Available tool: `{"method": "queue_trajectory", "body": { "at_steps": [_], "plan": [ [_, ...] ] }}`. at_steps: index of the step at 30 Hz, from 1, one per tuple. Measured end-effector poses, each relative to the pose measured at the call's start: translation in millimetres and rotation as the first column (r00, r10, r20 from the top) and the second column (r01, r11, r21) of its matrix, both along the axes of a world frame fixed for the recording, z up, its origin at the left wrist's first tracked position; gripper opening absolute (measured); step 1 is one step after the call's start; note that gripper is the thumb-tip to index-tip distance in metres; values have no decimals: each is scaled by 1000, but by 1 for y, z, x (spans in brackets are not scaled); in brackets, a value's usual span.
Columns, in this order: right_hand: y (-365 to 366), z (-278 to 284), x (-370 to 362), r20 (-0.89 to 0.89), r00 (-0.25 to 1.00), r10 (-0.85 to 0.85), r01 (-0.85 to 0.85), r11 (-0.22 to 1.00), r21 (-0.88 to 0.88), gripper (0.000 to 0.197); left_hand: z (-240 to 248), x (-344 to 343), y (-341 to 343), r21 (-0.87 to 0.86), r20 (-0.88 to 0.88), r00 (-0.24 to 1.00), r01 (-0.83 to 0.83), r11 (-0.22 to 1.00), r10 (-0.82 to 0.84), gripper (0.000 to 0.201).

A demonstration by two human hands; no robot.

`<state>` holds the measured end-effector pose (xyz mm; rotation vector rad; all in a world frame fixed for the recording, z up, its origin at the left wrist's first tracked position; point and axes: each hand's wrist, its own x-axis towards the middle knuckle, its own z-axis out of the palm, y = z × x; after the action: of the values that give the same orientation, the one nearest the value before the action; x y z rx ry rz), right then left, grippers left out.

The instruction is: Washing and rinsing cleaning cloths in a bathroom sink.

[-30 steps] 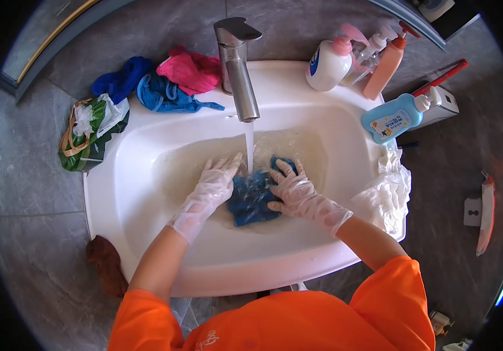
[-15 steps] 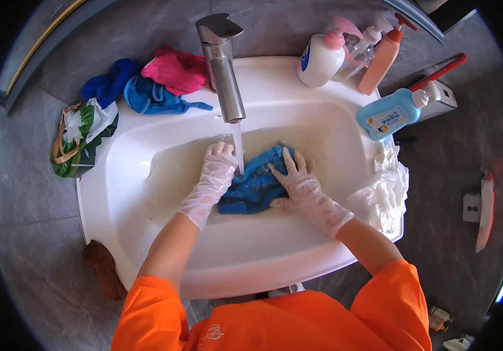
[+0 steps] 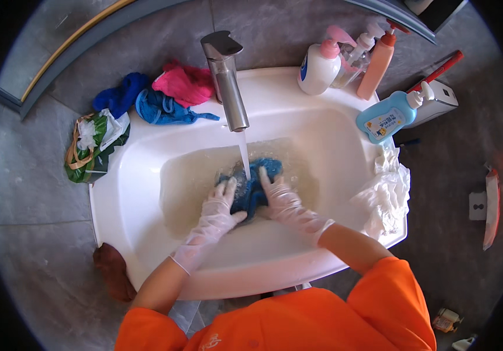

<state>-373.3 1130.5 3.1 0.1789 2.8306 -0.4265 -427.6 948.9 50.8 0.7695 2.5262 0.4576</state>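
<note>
A wet blue cloth (image 3: 254, 196) lies bunched in the cloudy water of the white washbasin (image 3: 321, 266). My left hand (image 3: 218, 209), in a thin clear glove, grips its left side with the thumb apart from the fingers. From the other side my right hand (image 3: 283, 202), gloved alike, holds the cloth's right edge, with some fingertips hidden in the folds. Water runs from the metal faucet (image 3: 231, 88) onto the cloth between my hands.
On the back left rim lie a pink cloth (image 3: 184, 83), a blue cloth (image 3: 161, 109) and a dark blue cloth (image 3: 121, 95), beside a green bag (image 3: 96, 143). Pump bottles, including a white one (image 3: 320, 67) and a light-blue one (image 3: 387, 119), stand at right, near crumpled white material (image 3: 389, 196). A brown cloth (image 3: 114, 272) hangs front left.
My hands have come closer together, and the blue cloth has gone from spread out to bunched up. The left hand has moved nearer and now grips it. The whole view has shifted slightly.
</note>
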Motion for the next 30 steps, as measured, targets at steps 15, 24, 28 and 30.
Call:
{"method": "queue_trajectory", "body": {
  "at_steps": [15,24,28,30],
  "plan": [
    [-90,118,-33,-616,771,-160,-138,903,-407,49,30,-21,8,155,902,154,-987,-29,-404,58],
    [-35,90,-101,-438,769,-466,181,815,-550,32,19,-35,71,169,948,182,-983,-73,-260,52],
    [-44,90,-71,-346,778,-525,-29,520,-853,25,31,-44,72,117,977,138,-985,-130,-163,41],
    [-63,96,-50,-500,751,-431,-101,674,-732,27,31,-45,66,193,979,198,-976,-104,-41,38]
  ]
}}
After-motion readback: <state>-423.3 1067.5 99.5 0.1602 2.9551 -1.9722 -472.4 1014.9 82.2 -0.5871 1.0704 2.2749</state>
